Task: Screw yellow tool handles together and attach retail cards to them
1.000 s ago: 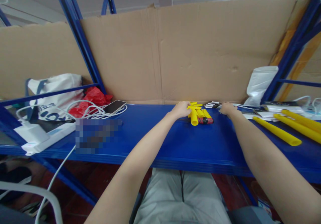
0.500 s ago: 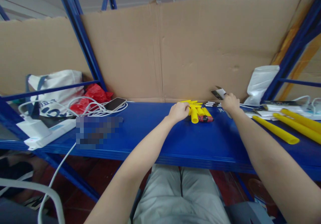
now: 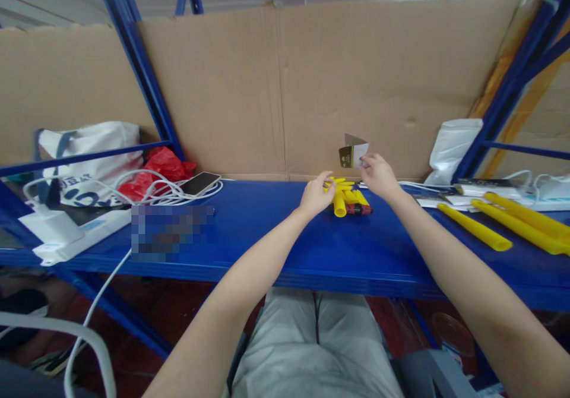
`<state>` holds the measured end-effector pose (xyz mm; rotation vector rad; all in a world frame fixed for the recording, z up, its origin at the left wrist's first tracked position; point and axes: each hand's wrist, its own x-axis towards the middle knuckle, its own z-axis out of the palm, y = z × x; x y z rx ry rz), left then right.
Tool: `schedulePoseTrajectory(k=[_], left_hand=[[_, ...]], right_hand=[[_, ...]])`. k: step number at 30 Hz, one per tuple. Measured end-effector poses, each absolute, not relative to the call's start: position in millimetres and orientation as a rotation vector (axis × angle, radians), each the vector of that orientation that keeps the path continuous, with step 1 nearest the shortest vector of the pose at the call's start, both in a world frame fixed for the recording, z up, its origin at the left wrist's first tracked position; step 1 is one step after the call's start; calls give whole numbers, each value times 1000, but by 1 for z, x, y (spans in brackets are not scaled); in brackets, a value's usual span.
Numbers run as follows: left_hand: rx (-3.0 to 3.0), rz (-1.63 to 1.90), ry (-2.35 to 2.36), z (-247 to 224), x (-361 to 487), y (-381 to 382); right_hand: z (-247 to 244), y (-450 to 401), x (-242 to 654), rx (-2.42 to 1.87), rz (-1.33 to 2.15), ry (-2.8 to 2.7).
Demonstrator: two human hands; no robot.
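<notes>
My right hand (image 3: pixel 379 175) pinches a folded printed card (image 3: pixel 348 157), part white and part dark, and holds it up in front of the cardboard. Just left of the yellow pieces, my left hand (image 3: pixel 317 195) has its thumb and fingers apart, with nothing visible between them. By its fingertips, a short yellow tube (image 3: pixel 339 207) lies with its end toward me. Several smaller yellow pieces are heaped around it. A red and black object (image 3: pixel 360 209), whose kind I cannot make out, sits partly under them.
Long yellow tubes (image 3: pixel 474 227) lie at the right, before white papers and a white pouch (image 3: pixel 453 148). At the left are a phone (image 3: pixel 201 183), coiled white cables, a red plastic bag (image 3: pixel 161 169), a power strip (image 3: pixel 100 231) and a cloth bag (image 3: pixel 100 142). Cardboard (image 3: pixel 214 89) backs the blue shelf.
My right hand has moved left and up with the card, from the right side to above the yellow pieces. The fingers of my left hand have spread and come off the yellow tube.
</notes>
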<state>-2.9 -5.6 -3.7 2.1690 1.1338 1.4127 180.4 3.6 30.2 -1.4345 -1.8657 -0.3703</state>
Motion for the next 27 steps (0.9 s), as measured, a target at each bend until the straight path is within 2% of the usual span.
schedulePoseTrajectory(k=[7,18,27], left_hand=[[1966,1530,1121,-4,-1,0],[1867,1603,1002,-10,1,8],[1885,1549,1115,-4,-2,3]], right_hand=[[9,-5,173,-1378,-379,-2005],[11,-19,160,-1338,-442,-2094],[17,-25,156,-1405,-587,-2134]])
